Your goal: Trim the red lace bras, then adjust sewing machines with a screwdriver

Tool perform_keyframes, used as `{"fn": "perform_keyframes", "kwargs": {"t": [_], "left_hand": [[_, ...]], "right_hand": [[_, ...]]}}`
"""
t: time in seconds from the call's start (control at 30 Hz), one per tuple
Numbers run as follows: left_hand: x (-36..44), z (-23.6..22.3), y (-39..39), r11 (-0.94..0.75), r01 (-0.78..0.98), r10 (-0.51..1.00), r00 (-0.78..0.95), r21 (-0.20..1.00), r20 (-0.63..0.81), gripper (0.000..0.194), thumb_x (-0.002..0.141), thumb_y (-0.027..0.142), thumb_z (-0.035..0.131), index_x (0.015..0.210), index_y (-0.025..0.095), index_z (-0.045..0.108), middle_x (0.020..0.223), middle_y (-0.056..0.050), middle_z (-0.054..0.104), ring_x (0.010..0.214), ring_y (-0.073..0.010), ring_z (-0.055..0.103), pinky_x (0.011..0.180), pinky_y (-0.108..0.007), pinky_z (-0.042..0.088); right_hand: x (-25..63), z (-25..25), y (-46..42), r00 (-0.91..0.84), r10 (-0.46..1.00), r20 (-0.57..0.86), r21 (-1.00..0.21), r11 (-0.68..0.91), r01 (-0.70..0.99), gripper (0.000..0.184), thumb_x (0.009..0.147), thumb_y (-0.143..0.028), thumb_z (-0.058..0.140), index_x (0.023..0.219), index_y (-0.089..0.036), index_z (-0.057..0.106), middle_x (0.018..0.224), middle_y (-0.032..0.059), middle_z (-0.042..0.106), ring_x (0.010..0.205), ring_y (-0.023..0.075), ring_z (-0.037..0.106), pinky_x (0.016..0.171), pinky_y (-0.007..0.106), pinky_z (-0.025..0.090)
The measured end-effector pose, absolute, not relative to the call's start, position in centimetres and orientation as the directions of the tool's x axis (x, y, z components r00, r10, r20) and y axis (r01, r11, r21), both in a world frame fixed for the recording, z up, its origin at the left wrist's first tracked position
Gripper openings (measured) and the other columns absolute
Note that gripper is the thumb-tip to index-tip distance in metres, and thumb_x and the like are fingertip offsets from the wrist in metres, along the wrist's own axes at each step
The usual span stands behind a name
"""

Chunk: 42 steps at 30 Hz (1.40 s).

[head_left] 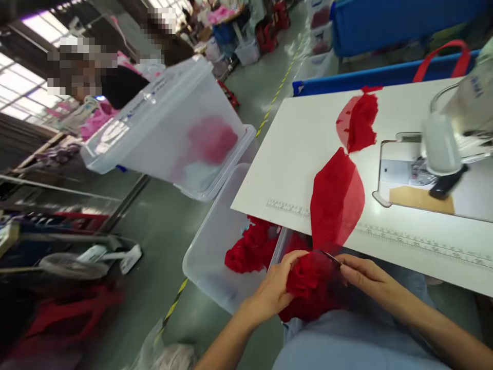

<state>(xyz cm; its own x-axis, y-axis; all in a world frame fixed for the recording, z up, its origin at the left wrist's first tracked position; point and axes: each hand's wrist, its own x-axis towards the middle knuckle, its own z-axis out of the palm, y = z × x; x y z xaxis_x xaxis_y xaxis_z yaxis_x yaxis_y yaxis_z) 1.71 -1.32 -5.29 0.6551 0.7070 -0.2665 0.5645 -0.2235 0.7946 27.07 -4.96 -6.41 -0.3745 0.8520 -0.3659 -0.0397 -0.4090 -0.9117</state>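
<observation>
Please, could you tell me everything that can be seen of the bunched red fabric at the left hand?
The bunched red fabric is a crumpled, deeply folded heap of thin-looking cloth, sheer toward the right. It sits over the blue clothing, by the white sewing table's edge. The left hand grips it; the right hand holds a slim dark tool at its upper edge. Whether it joins the red panel above is unclear.

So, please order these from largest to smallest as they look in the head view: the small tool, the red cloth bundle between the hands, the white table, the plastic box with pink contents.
1. White table
2. Plastic box
3. Red cloth bundle
4. Small tool
</observation>
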Motion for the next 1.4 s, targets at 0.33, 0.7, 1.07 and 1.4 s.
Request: {"fn": "perform_keyframes", "kwargs": {"t": [0.33, 0.7, 1.07, 1.4], "left_hand": [[0.9, -6.0, -3.5, -0.28, 0.554, 0.645, 0.713, 0.784, -0.274, 0.031, 0.091, 0.017, 0.041, 0.116, 0.024, 0.059, 0.106, -0.003, 0.072, 0.095, -0.017, 0.065, 0.083, -0.028, 0.048], [1.0, -6.8, -3.7, -0.276, 0.558, 0.602, 0.735, 0.783, -0.312, 0.021, 0.092, 0.021, 0.044, 0.108, 0.024, 0.058, 0.097, -0.003, 0.07, 0.087, -0.0164, 0.063, 0.077, -0.026, 0.046], [7.9, 3.7, 8.8, -0.193, 0.223, 0.567, 0.82, 0.955, -0.077, 0.053, 0.085, 0.021, 0.062, 0.134, 0.024, 0.04, 0.119, -0.006, 0.066, 0.108, -0.0203, 0.065, 0.092, -0.031, 0.05], [21.4, -3.1, 17.3, -0.409, 0.801, 0.82, 0.533, 0.438, -0.209, 0.041, 0.087, 0.029, 0.065, 0.116, 0.002, 0.053, 0.124, -0.031, 0.054, 0.122, -0.0429, 0.051, 0.1, -0.057, 0.04]], "right_hand": [[25.5, -9.4, -4.4, -0.544, 0.715, -0.44, -0.797, -0.59, -0.131, 0.042, 0.09, -0.057, 0.059, 0.105, -0.023, 0.076, 0.106, 0.0062, 0.073, 0.102, 0.0268, 0.063, 0.096, 0.039, 0.046], [25.0, -7.7, -4.5, -0.5, 0.833, -0.237, -0.964, -0.264, 0.017, 0.038, 0.096, -0.049, 0.051, 0.086, -0.02, 0.074, 0.077, 0.004, 0.069, 0.069, 0.0199, 0.061, 0.062, 0.03, 0.049], [26.8, -5.9, 0.1, 0.152, 0.954, -0.258, -0.951, -0.222, -0.215, 0.05, 0.09, -0.068, 0.048, 0.117, -0.027, 0.059, 0.141, 0.0089, 0.053, 0.127, 0.0286, 0.052, 0.102, 0.043, 0.049], [25.7, -8.6, -4.1, 0.362, 0.871, -0.333, -0.942, -0.286, -0.178, 0.059, 0.089, -0.072, 0.043, 0.124, -0.028, 0.059, 0.117, 0.0092, 0.065, 0.121, 0.0322, 0.053, 0.085, 0.043, 0.058]]}}
